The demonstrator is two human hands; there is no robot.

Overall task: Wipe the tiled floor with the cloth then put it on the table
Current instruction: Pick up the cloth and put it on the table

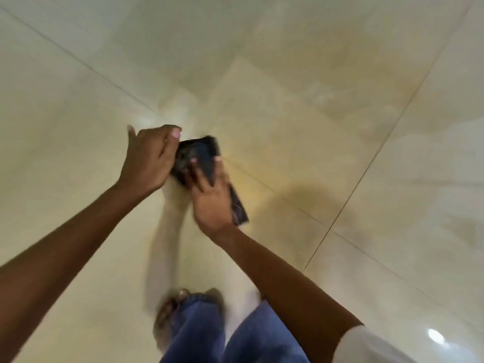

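A dark cloth (200,155), folded into a small bundle, is held in the air above the cream tiled floor (327,87). My left hand (149,158) grips its left end with curled fingers. My right hand (209,197) holds the bundle from below, fingers wrapped over its front, and a loose end of the cloth hangs down past my right wrist. The frame is blurred by motion. No table is in view.
Glossy tiles with thin dark grout lines fill the view. My legs in blue jeans (201,331) and a sandalled foot (170,310) are at the bottom centre. A bright light reflection (436,336) lies on the floor at the bottom right.
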